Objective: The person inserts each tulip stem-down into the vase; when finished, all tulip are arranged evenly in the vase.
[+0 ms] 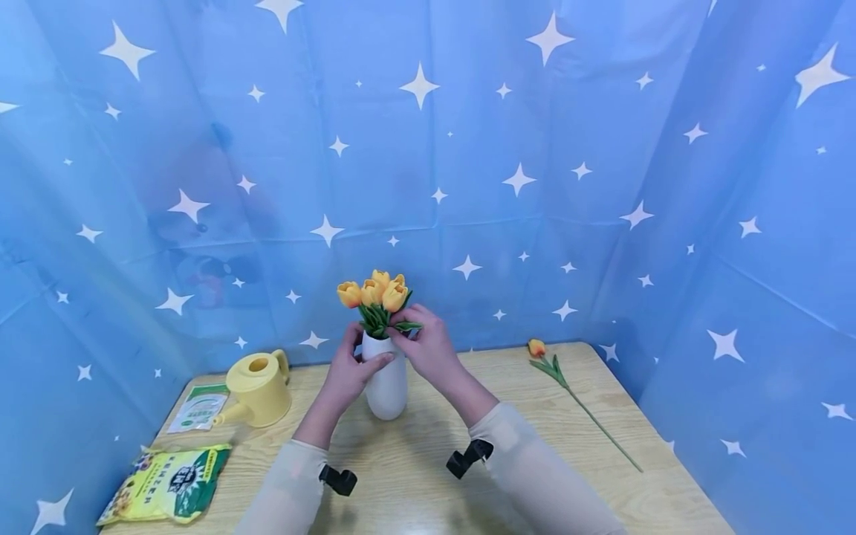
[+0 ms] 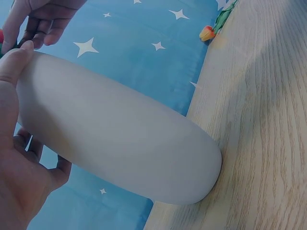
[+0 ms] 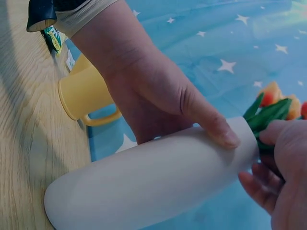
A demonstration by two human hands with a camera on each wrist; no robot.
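A white vase (image 1: 388, 390) stands upright on the wooden table, a bunch of orange-yellow tulips (image 1: 371, 292) rising from its mouth. My left hand (image 1: 348, 373) grips the vase near its top from the left; in the right wrist view the left thumb (image 3: 223, 134) lies along the side just below the rim. At the mouth, my right hand (image 1: 431, 348) pinches a tulip by its green leaves and stem (image 3: 268, 117), with the fingertips partly hidden. The left wrist view shows the vase's smooth side (image 2: 120, 129) and its base on the table.
One loose tulip (image 1: 565, 385) lies on the table at the right. To the left stand a yellow watering can (image 1: 261, 397), a small white-green packet (image 1: 199, 409) and a yellow-green bag (image 1: 167, 487). A blue star-patterned curtain (image 1: 428, 163) hangs behind the table.
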